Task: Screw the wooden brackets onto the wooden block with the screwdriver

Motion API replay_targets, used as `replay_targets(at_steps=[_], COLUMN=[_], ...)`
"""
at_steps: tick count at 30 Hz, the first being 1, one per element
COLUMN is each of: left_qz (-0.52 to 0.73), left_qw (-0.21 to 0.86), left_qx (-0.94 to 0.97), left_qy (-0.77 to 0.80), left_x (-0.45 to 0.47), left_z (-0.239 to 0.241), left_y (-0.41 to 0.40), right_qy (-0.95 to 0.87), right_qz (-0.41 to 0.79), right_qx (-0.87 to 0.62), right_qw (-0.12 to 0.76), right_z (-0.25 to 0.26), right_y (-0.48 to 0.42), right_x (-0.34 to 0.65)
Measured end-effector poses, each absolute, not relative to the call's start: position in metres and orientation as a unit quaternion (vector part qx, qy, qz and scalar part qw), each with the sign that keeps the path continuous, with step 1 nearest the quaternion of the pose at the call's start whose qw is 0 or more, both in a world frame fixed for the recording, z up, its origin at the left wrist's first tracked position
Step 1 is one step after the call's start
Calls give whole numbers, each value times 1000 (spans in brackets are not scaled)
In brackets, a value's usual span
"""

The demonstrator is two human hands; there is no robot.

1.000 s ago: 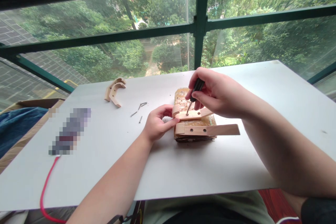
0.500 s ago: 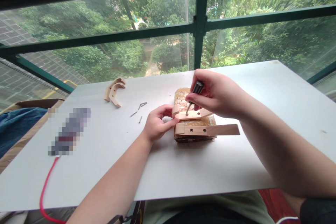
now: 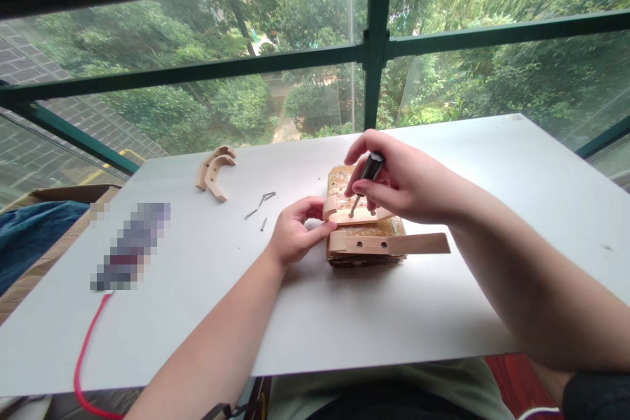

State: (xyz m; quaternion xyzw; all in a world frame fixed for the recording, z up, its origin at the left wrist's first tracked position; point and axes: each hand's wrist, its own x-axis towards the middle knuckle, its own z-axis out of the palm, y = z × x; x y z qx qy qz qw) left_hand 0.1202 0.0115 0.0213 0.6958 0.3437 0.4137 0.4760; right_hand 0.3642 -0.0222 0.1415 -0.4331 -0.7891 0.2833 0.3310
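Observation:
My right hand (image 3: 388,177) holds a screwdriver (image 3: 371,167) by its black handle, its index finger lifted off. The shaft slants down to the left hole of a pale wooden hook (image 3: 339,215), where the tip meets what looks like a screw. My left hand (image 3: 302,226) pinches the curled left end of that hook, thumb in front. Beneath lies a worn, tape-covered block (image 3: 339,176). Nearer to me, a second wooden hook (image 3: 413,244) rests across the block, with dark screws in its two holes and its right end jutting past the edge.
Several loose screws (image 3: 263,224) lie left of my left hand on the white table (image 3: 207,315). Two curved wooden hooks (image 3: 216,170) stand farther back. A blurred-out object (image 3: 130,246) with a red strap (image 3: 81,354) is at the left, beside a cardboard box (image 3: 103,195). Windows line the far side.
My right hand's fingers have loosened and spread around the screwdriver handle, the index finger rising away from it. My left hand and both hooks on the block stay in place.

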Motion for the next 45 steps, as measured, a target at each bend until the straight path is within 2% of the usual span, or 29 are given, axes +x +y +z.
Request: replay_targets(at_steps=[7, 14, 24, 34, 45], left_qz=[409, 410, 406, 409, 418], left_qw=[475, 473, 476, 484, 484], left_qx=[700, 700, 702, 696, 689], left_qy=[342, 343, 341, 338, 341], left_x=[120, 120, 120, 120, 122], left_z=[20, 20, 22, 20, 21], left_y=[12, 12, 11, 12, 10], right_qy=[-772, -757, -771, -814, -794], right_qz=[288, 350, 341, 278, 269], right_qx=[-426, -395, -388, -383, -418], right_qw=[373, 386, 371, 338, 349], right_z=[134, 134, 142, 144, 144], right_y=[-19, -19, -23, -24, -24], right_x=[359, 357, 359, 363, 360])
